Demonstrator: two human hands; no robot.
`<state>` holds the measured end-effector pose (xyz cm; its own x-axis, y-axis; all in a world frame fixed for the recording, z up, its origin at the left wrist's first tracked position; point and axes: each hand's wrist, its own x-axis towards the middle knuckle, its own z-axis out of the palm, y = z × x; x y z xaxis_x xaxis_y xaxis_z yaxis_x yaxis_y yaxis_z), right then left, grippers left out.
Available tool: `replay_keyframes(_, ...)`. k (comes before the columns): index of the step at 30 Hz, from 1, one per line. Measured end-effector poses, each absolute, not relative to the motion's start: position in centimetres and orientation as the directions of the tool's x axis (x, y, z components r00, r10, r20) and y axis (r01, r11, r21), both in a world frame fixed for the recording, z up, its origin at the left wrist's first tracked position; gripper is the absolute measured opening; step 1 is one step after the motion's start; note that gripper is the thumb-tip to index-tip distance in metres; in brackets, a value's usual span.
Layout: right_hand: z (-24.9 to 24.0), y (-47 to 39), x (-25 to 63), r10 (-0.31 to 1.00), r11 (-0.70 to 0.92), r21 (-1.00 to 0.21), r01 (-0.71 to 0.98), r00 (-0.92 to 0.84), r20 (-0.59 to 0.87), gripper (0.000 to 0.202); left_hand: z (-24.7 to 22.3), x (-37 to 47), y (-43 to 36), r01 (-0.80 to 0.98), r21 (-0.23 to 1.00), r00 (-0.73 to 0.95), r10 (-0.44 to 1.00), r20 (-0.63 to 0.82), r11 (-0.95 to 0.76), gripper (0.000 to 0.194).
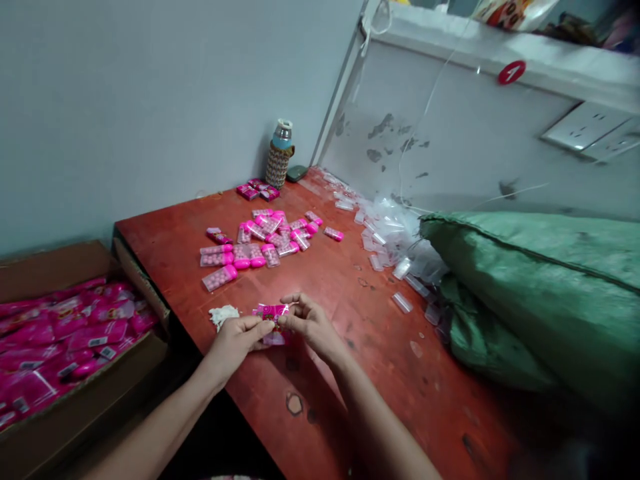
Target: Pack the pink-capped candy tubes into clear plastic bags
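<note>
Both hands meet over the red table (pixel 350 293) near its left edge. My left hand (pixel 239 340) pinches the left side of a small pink printed packet (pixel 275 313), thumb on top. The fingers of my right hand (pixel 311 323) are closed on the packet's right side. Just left of the packet lies a crumpled white piece (pixel 223 315). Beyond my hands, clear tubes with pink caps and pink beads inside (pixel 220 278) lie in a loose group, with a dark pink packet (pixel 219 235) at their left.
An open carton (pixel 145 360) full of pink packs stands at the left. Small pink boxes (pixel 257 190) and a bottle in a woven sleeve (pixel 277 160) are at the back. Empty clear tubes (pixel 402 303) and a large green sack (pixel 540 293) occupy the right side.
</note>
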<state>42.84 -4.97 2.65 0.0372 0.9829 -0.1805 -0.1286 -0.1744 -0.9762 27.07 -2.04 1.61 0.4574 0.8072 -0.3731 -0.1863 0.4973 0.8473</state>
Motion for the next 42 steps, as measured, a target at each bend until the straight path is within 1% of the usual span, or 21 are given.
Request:
replay_keyframes(1, 2.9, -4.3, 43.7, 0.984, -0.178, -0.983, -0.037, 0.001, -0.178, 0.03, 1.6, 27.1, -1.9, -0.188, 0.832, 0.477, 0.789, -0.387, 0.522, 0.017)
replay_keyframes(3, 3.2, -2.1, 45.9, 0.988, -0.154, -0.96, 0.233, 0.046, -0.148, 0.023, 1.5, 27.1, -1.7, -0.151, 0.844, 0.49, 0.781, -0.388, 0.514, 0.02)
replay_keyframes(4, 3.4, -0.6, 47.3, 0.988, -0.142, -0.912, 0.386, 0.118, -0.104, 0.022, 1.5, 27.1, -1.6, -0.152, 0.841, 0.466, 0.788, -0.403, 0.52, 0.02)
replay_keyframes(5, 3.5, 1.1, 48.9, 0.97, -0.176, -0.81, 0.559, 0.241, -0.044, 0.021, 1.5, 27.0, -1.4, -0.158, 0.832, 0.444, 0.791, -0.421, 0.532, 0.021)
replay_keyframes(8, 3.8, 6.5, 53.6, 0.908, -0.272, -0.701, 0.66, 0.418, 0.041, 0.029, 1.9, 26.8, -1.2, -0.201, 0.791, 0.396, 0.786, -0.474, 0.578, 0.022)
replay_keyframes(11, 3.7, 11.4, 56.9, 0.861, -0.357, -0.614, 0.703, 0.503, 0.075, 0.038, 2.3, 26.7, -0.9, -0.255, 0.733, 0.381, 0.762, -0.523, 0.63, 0.024)
replay_keyframes(13, 3.5, 13.5, 57.9, 0.857, -0.387, -0.579, 0.718, 0.512, 0.061, 0.038, 2.4, 26.5, -0.6, -0.273, 0.713, 0.374, 0.755, -0.539, 0.645, 0.023)
replay_keyframes(16, 2.8, 14.1, 58.0, 0.887, -0.375, -0.56, 0.739, 0.462, 0.016, 0.028, 2.4, 26.1, 0.0, -0.309, 0.718, 0.32, 0.779, -0.54, 0.624, 0.023)
replay_keyframes(19, 2.1, 11.1, 56.7, 0.94, -0.287, -0.576, 0.765, 0.342, -0.014, 0.019, 2.4, 25.7, 0.5, -0.377, 0.695, 0.262, 0.79, -0.554, 0.612, 0.022)
replay_keyframes(22, 1.3, 5.4, 55.1, 0.985, -0.15, -0.638, 0.755, 0.168, -0.033, 0.012, 2.6, 25.3, 0.6, -0.45, 0.66, 0.242, 0.793, -0.558, 0.602, 0.018)
replay_keyframes(23, 1.1, 3.4, 54.6, 0.998, -0.05, -0.709, 0.704, 0.067, -0.004, 0.012, 2.6, 25.3, 0.6, -0.467, 0.649, 0.249, 0.794, -0.555, 0.6, 0.016)
replay_keyframes(24, 0.9, 1.5, 54.2, 0.999, 0.0, -0.766, 0.643, 0.028, 0.023, 0.011, 2.7, 25.3, 0.5, -0.479, 0.637, 0.261, 0.791, -0.554, 0.604, 0.014)
replay_keyframes(26, 0.8, -1.7, 53.8, 0.99, 0.022, -0.849, 0.527, 0.106, 0.092, 0.013, 2.7, 25.3, 0.3, -0.497, 0.617, 0.279, 0.786, -0.552, 0.61, 0.01)
replay_keyframes(29, 1.1, -4.5, 53.5, 0.909, -0.1, -0.872, 0.479, 0.401, 0.116, 0.027, 2.9, 25.4, -0.1, -0.528, 0.608, 0.262, 0.794, -0.548, 0.593, 0.003)
replay_keyframes(31, 1.6, -5.4, 53.0, 0.847, -0.248, -0.808, 0.534, 0.525, 0.087, 0.034, 2.9, 25.4, -0.4, -0.549, 0.604, 0.242, 0.801, -0.547, 0.578, 0.002)
replay_keyframes(34, 2.2, -6.3, 51.3, 0.838, -0.43, -0.598, 0.676, 0.546, 0.015, 0.043, 2.7, 25.3, -0.9, -0.573, 0.593, 0.229, 0.805, -0.548, 0.566, 0.003)
replay_keyframes(36, 2.1, -6.8, 50.0, 0.856, -0.472, -0.452, 0.757, 0.516, -0.03, 0.047, 2.5, 25.4, -1.3, -0.585, 0.586, 0.22, 0.805, -0.551, 0.561, 0.002)
replay_keyframes(38, 1.7, -7.2, 48.8, 0.862, -0.491, -0.357, 0.795, 0.502, -0.068, 0.046, 2.3, 25.5, -1.7, -0.598, 0.578, 0.213, 0.805, -0.553, 0.556, 0.002)
replay_keyframes(40, 1.3, -7.5, 47.9, 0.863, -0.493, -0.354, 0.795, 0.498, -0.086, 0.038, 2.1, 25.7, -2.2, -0.616, 0.565, 0.215, 0.807, -0.551, 0.55, 0.004)
replay_keyframes(41, 1.1, -7.8, 47.4, 0.868, -0.48, -0.409, 0.776, 0.489, -0.092, 0.033, 2.1, 25.8, -2.3, -0.627, 0.554, 0.217, 0.805, -0.552, 0.548, 0.004)
replay_keyframes(42, 1.1, -8.0, 46.9, 0.876, -0.455, -0.508, 0.731, 0.472, -0.105, 0.029, 2.1, 26.0, -2.5, -0.639, 0.539, 0.217, 0.801, -0.558, 0.549, 0.004)
